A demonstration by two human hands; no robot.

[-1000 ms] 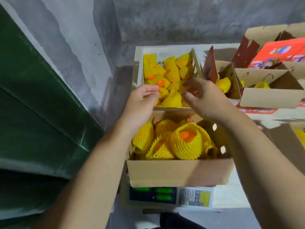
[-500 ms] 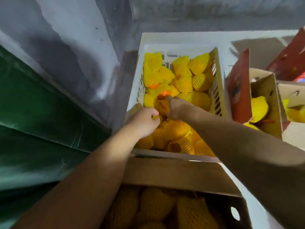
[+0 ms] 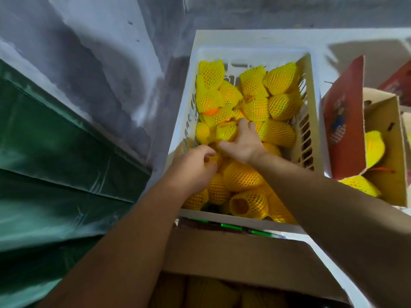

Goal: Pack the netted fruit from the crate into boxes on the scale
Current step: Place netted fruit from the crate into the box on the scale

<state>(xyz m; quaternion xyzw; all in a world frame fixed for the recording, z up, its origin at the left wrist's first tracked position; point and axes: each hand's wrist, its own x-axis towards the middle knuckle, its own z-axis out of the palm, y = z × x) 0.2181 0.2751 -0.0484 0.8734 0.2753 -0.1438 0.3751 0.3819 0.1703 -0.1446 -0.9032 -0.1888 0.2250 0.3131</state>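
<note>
Both bare forearms are reaching up from the bottom of the frame toward its centre. The left hand point(image 3: 195, 163) is curling its fingers; the right hand point(image 3: 242, 142) is gripping, fingers spread.

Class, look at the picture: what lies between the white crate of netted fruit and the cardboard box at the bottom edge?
In the head view, a dark strip with green lights shows between the crate and the box; both forearms cross above it.

Yellow mesh-netted orange fruit point(image 3: 278, 103) — white slotted crate point(image 3: 308, 134) — brown cardboard box point(image 3: 244, 258), green tarp point(image 3: 55, 163).
</note>
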